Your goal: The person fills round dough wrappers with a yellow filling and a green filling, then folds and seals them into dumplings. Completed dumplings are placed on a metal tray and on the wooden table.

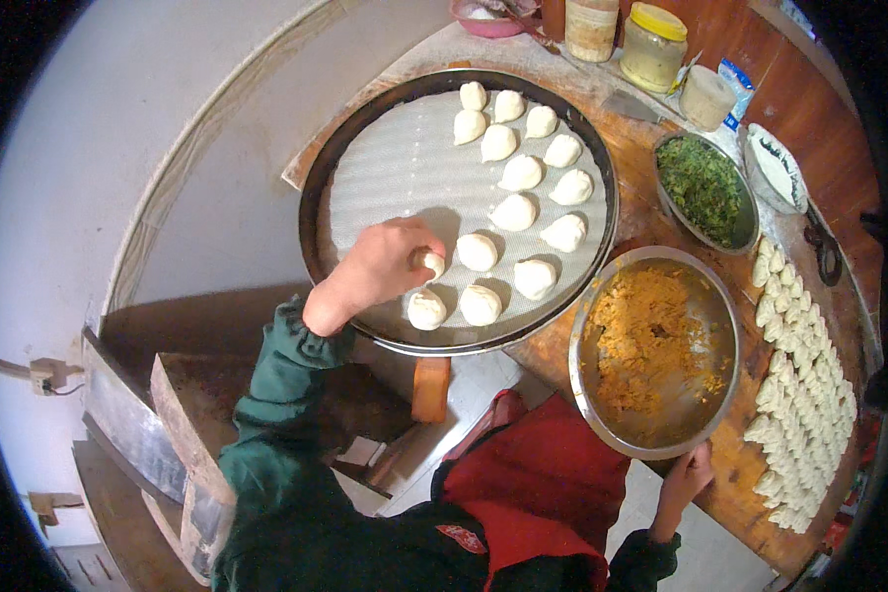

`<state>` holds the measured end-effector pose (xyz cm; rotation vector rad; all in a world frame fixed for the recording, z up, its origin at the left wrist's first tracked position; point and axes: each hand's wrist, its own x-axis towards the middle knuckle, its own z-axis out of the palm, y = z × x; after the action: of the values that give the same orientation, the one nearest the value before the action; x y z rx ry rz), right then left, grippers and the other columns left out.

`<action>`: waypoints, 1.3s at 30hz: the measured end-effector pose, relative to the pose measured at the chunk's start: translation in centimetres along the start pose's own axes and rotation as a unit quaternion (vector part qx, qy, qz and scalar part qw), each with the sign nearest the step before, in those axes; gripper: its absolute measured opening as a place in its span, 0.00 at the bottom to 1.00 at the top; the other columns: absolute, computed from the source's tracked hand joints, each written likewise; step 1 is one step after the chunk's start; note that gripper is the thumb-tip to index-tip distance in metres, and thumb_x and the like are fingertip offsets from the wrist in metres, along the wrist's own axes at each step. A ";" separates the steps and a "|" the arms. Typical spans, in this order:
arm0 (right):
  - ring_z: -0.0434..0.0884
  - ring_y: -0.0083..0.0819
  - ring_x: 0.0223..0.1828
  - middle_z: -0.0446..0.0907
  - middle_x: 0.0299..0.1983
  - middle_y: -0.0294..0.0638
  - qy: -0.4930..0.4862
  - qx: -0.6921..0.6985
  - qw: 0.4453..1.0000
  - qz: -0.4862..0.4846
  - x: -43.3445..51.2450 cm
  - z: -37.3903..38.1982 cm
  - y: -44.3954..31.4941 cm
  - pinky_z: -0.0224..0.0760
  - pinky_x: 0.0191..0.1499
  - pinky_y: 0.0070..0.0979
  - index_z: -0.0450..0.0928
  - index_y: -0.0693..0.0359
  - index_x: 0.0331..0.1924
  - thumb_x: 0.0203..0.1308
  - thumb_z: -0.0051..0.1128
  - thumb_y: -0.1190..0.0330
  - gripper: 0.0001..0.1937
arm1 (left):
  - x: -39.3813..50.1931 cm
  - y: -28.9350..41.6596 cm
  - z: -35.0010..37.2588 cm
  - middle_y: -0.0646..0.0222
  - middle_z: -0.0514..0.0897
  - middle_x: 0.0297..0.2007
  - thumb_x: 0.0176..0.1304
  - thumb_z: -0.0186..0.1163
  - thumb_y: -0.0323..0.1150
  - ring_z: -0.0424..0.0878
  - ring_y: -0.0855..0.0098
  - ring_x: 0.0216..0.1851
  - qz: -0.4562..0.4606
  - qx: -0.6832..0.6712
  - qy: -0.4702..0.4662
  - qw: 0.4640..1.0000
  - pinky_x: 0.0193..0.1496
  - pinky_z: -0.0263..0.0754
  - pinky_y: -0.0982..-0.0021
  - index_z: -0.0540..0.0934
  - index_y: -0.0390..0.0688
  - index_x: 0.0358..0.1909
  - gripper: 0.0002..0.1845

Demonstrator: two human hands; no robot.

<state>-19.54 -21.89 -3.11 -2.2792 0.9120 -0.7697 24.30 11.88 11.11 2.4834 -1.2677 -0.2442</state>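
Observation:
My left hand (396,259) pinches a small pale dough bun (433,265) over the mesh liner (385,163) of a large round black-rimmed tray (312,170). Several filled dough buns (516,213) sit on the liner, mostly along its right side and near edge. My right hand (688,473), fingers curled, is at the near rim of a steel bowl (579,370) at the table edge; whether it grips the rim cannot be told. Crumbly orange filling (644,340) lies in that bowl. Rows of small pale dough pieces (803,407) cover the wooden table's (732,481) right part.
Behind the steel bowl stands a bowl of chopped greens (699,189), beside a bowl of white powder (777,170). Scissors (825,251) lie near them. Farther back are a yellow-lidded jar (651,44), other containers, a flat metal blade (631,106) and a pink bowl (492,18).

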 end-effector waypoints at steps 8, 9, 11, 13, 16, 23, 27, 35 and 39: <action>0.71 0.31 0.27 0.70 0.24 0.42 0.024 -0.011 0.998 -0.058 0.3 0.1 0.4 0.67 0.34 0.31 0.72 0.66 0.31 0.73 0.52 0.73 0.11 | 0.8 1.8 -2.8 0.59 0.89 0.52 0.58 0.75 0.35 0.87 0.56 0.52 -0.065 -0.041 0.021 0.997 0.57 0.82 0.61 0.87 0.49 0.57 0.23; 0.71 0.31 0.27 0.70 0.24 0.42 0.024 -0.010 0.998 -0.064 0.3 0.1 0.0 0.67 0.33 0.30 0.72 0.66 0.30 0.73 0.53 0.72 0.11 | 1.0 1.8 -2.2 0.60 0.89 0.52 0.57 0.76 0.34 0.87 0.56 0.52 -0.019 -0.036 0.040 0.998 0.56 0.82 0.61 0.87 0.49 0.57 0.23; 0.73 0.41 0.29 0.73 0.26 0.47 -0.004 0.013 1.000 -0.018 -0.3 0.0 0.7 0.68 0.35 0.37 0.74 0.66 0.30 0.74 0.52 0.71 0.12 | 1.8 2.0 -0.7 0.60 0.88 0.53 0.57 0.76 0.34 0.87 0.57 0.52 0.074 -0.025 0.079 0.994 0.55 0.83 0.60 0.87 0.50 0.57 0.24; 0.70 0.32 0.26 0.70 0.24 0.43 0.015 0.003 0.998 -0.064 0.1 0.1 0.4 0.66 0.33 0.31 0.72 0.66 0.29 0.74 0.52 0.73 0.13 | 2.2 3.1 0.7 0.61 0.85 0.48 0.55 0.76 0.31 0.87 0.60 0.46 0.063 -0.043 0.080 0.994 0.49 0.84 0.61 0.87 0.49 0.52 0.20; 0.70 0.33 0.26 0.71 0.24 0.43 0.012 -0.009 0.998 -0.059 0.1 -0.1 -0.3 0.66 0.33 0.31 0.72 0.66 0.28 0.75 0.53 0.72 0.14 | 2.8 4.0 1.4 0.63 0.82 0.40 0.56 0.73 0.28 0.85 0.63 0.40 0.010 -0.100 0.042 0.994 0.44 0.83 0.65 0.86 0.46 0.48 0.17; 0.75 0.32 0.33 0.76 0.28 0.40 0.029 0.178 0.974 0.136 -1.7 0.9 3.0 0.68 0.36 0.35 0.76 0.68 0.32 0.79 0.49 0.68 0.15 | 2.8 3.7 1.0 0.61 0.86 0.49 0.59 0.73 0.31 0.87 0.61 0.46 -0.007 -0.105 0.015 0.994 0.50 0.83 0.63 0.85 0.47 0.56 0.21; 0.78 0.30 0.46 0.82 0.44 0.41 -0.078 0.308 0.935 0.160 2.0 -0.3 -1.9 0.71 0.53 0.29 0.83 0.71 0.44 0.78 0.51 0.68 0.13 | 1.8 7.6 -0.7 0.60 0.86 0.53 0.63 0.70 0.29 0.86 0.59 0.52 0.022 -0.089 0.158 0.983 0.57 0.81 0.62 0.84 0.46 0.59 0.20; 0.74 0.23 0.41 0.78 0.37 0.30 -0.050 0.373 0.894 0.244 -0.3 -4.1 -1.9 0.67 0.47 0.25 0.82 0.67 0.39 0.74 0.56 0.68 0.10 | 3.5 21.4 7.4 0.68 0.84 0.56 0.71 0.66 0.28 0.78 0.75 0.57 0.013 -0.493 0.111 0.863 0.64 0.72 0.72 0.81 0.39 0.60 0.18; 0.66 0.16 0.32 0.73 0.29 0.25 -0.030 0.410 0.863 0.295 -6.7 -9.0 -1.2 0.57 0.36 0.21 0.79 0.61 0.34 0.74 0.56 0.65 0.11 | 11.1 23.8 13.8 0.70 0.81 0.46 0.75 0.65 0.41 0.79 0.76 0.46 -0.149 -0.687 0.025 0.710 0.55 0.75 0.75 0.75 0.41 0.62 0.22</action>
<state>-29.17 -18.76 1.81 -1.1799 0.9355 -0.6244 8.71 -13.10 7.23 1.2654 -0.2717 -0.8212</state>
